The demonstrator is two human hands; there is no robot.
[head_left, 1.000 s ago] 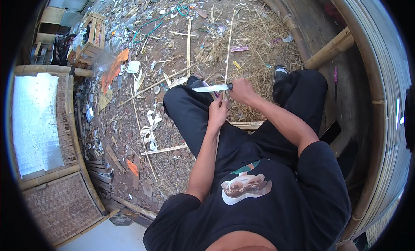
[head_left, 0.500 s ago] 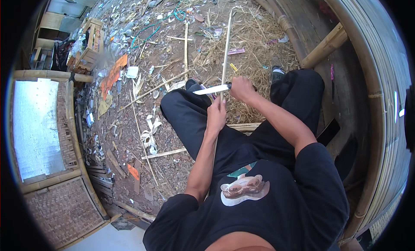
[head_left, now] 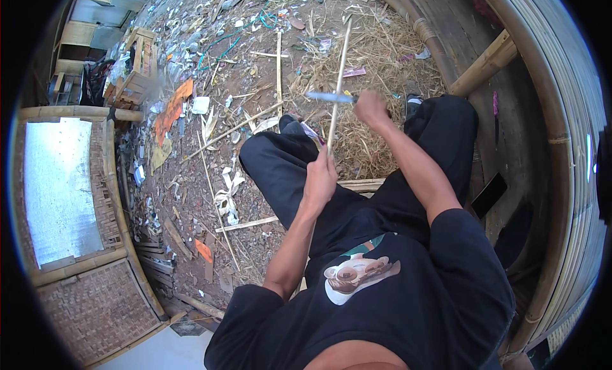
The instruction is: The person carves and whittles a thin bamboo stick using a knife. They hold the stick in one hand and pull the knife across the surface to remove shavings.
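Note:
My left hand [head_left: 320, 178] is closed around a long, thin bamboo strip [head_left: 340, 83]. The strip runs from my lap up between my knees toward the littered ground ahead. In my right hand [head_left: 371, 108] is the handle of a knife [head_left: 330, 97], mostly covered by my fingers. Its pale blade points left and lies across the strip, some way above my left hand; motion blurs it a little. Whether the edge touches the strip, I cannot tell.
Straw shavings [head_left: 376, 57] cover the ground ahead. More strips [head_left: 279, 73] lie to the left, near orange scraps [head_left: 173, 111] and a wooden crate [head_left: 137, 70]. On the right are a dark phone [head_left: 489, 195], a pink-handled tool [head_left: 496, 111] and a bamboo post [head_left: 482, 65].
My right hand and the knife have moved up and slightly right, farther along the strip from my left hand. The left hand still grips the strip, a little lower in the picture.

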